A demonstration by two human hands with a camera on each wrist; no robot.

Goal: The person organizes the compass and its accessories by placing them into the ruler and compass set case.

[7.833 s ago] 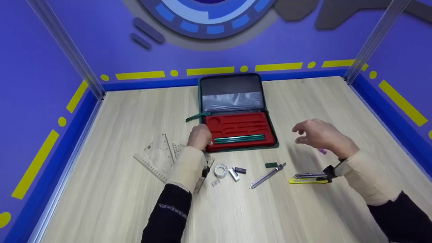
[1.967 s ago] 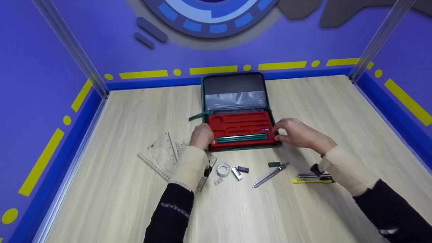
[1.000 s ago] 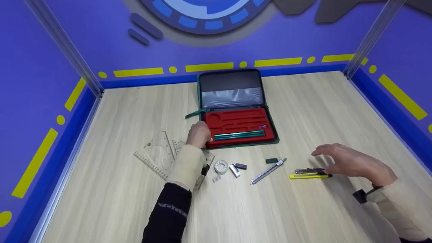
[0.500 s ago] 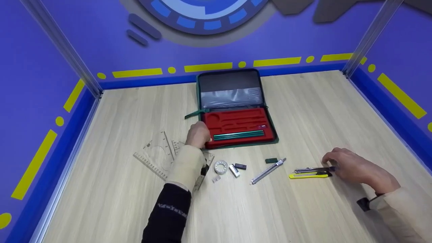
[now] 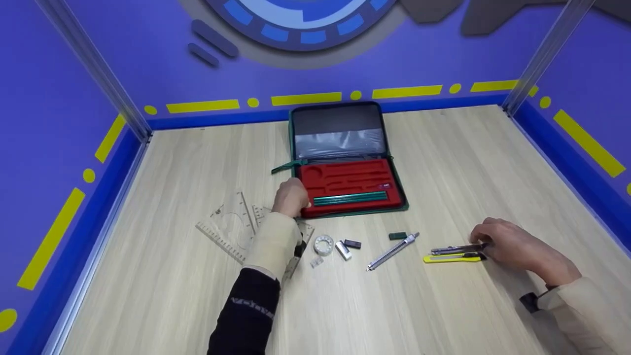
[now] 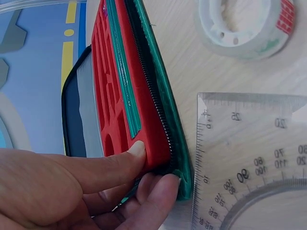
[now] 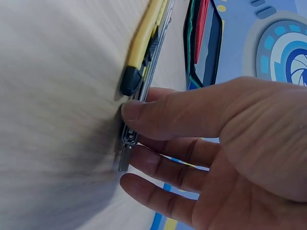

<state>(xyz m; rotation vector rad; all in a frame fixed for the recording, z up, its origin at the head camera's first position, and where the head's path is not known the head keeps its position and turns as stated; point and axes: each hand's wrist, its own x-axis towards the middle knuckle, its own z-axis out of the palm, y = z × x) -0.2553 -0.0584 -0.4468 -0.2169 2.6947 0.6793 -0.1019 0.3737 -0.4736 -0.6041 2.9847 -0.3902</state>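
My left hand (image 5: 291, 198) grips the near left corner of an open green zip case (image 5: 404, 203); in the left wrist view the thumb presses on its red tray (image 6: 149, 136) and the fingers curl under the edge. Several green pencils (image 5: 350, 198) lie in the front slot, and a small purple piece (image 5: 384, 186) sits in the tray. At the right, my right hand (image 5: 512, 244) pinches the head end of a silver drawing compass (image 7: 129, 134) between thumb and fingers. The compass lies close alongside a yellow utility knife (image 5: 453, 259).
Clear set squares and a protractor (image 6: 240, 177) lie partly under the left forearm. Mid-table are a tape roll (image 5: 323, 244), an eraser (image 5: 343, 250), a dark small block (image 5: 352, 243), a green block (image 5: 397, 236) and a slim silver instrument (image 5: 393, 251). Blue walls (image 5: 123, 49) enclose the table.
The purple piece went from the table into the tray. My right hand then left the case, moved right and nearer, and took hold of the compass. The left hand stayed on the case.
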